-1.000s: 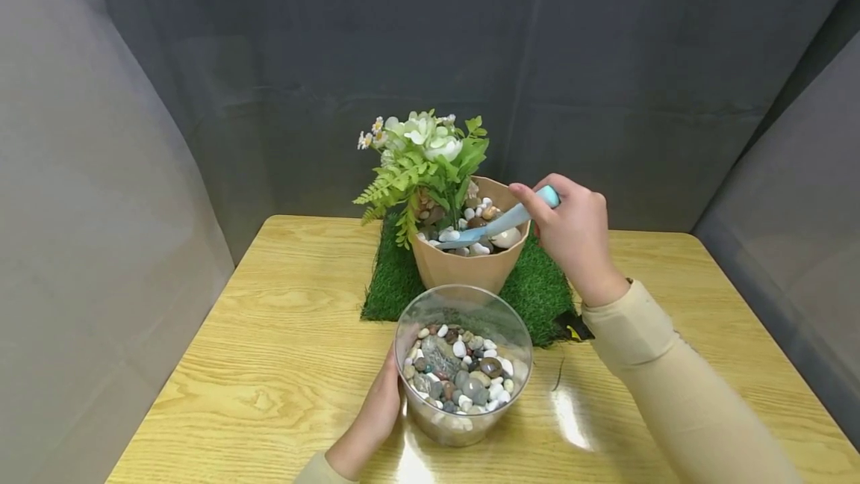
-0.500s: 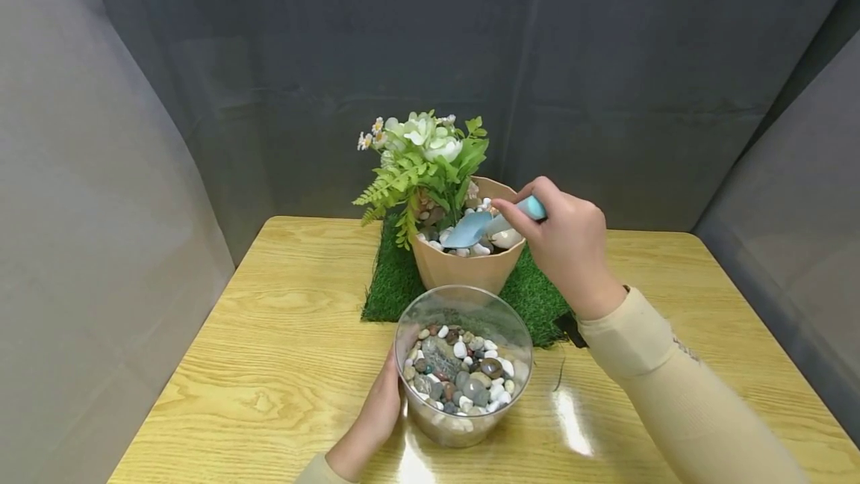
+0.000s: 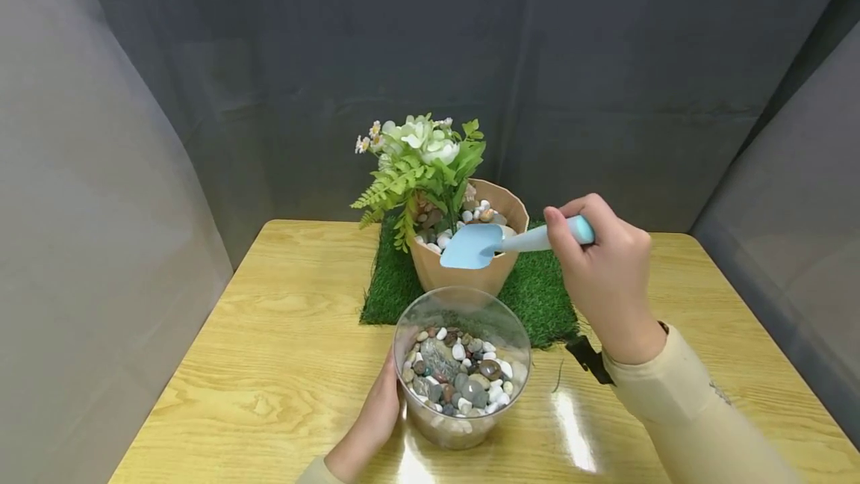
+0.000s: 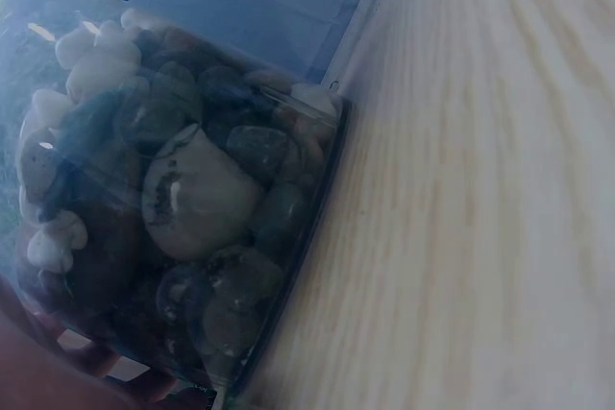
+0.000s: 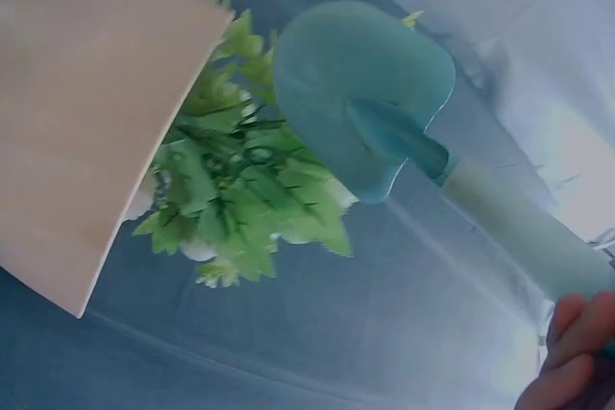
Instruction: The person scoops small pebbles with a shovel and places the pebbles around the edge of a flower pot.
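My right hand [image 3: 608, 275] grips the handle of a light-blue hand trowel [image 3: 470, 246], thumb along it. The trowel's bare blade hangs over the front rim of a tan flowerpot [image 3: 463, 272]. In the right wrist view the trowel [image 5: 360, 93] shows its other face, with the pot [image 5: 86, 122] beside it. White flowers with green leaves [image 3: 423, 148] stand in the pot among pebbles [image 3: 480, 211]. My left hand [image 3: 376, 402] holds the left side of a clear bowl [image 3: 462, 424] of mixed pebbles [image 3: 463, 379]; some fingers are hidden. Up close in the left wrist view are stones [image 4: 202, 194] through its wall.
The pot stands on a green artificial turf mat [image 3: 537, 305] on a wooden table [image 3: 282, 334]. A dark strap [image 3: 587, 357] shows beside my right wrist. Dark curtains [image 3: 336, 36] close off the back, and grey cloth [image 3: 87, 208] hangs at the left.
My right hand has drawn back to the right and toward me. The trowel has come up off the pebbles in the pot and turned its blade. My left hand and the bowl stay put.
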Available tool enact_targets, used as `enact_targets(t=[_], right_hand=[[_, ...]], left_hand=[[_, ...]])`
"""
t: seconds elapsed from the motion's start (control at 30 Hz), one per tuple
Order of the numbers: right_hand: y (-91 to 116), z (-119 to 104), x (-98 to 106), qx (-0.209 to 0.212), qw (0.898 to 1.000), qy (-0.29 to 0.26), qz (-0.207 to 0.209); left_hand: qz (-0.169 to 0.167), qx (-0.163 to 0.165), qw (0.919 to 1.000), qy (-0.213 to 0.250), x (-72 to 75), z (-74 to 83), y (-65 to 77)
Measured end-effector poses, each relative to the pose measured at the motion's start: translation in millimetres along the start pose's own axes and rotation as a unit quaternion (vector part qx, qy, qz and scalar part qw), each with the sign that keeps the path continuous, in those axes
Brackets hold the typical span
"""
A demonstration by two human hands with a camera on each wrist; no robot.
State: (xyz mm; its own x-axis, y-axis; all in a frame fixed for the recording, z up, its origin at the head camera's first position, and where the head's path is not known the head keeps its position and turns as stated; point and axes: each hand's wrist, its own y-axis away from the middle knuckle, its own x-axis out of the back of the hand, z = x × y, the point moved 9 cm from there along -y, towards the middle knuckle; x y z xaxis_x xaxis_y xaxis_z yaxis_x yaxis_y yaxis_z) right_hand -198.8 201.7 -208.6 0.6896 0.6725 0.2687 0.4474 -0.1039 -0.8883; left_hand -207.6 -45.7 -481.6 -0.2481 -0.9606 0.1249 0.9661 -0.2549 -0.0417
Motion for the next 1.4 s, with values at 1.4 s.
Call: enact_targets(t=[1.4], right_hand=[[104,-7,29,0.076,0.993,0.004,-0.084]], left_hand=[[0.005,-0.022,0.9997,0.007,-0.3,0.7,-0.4]])
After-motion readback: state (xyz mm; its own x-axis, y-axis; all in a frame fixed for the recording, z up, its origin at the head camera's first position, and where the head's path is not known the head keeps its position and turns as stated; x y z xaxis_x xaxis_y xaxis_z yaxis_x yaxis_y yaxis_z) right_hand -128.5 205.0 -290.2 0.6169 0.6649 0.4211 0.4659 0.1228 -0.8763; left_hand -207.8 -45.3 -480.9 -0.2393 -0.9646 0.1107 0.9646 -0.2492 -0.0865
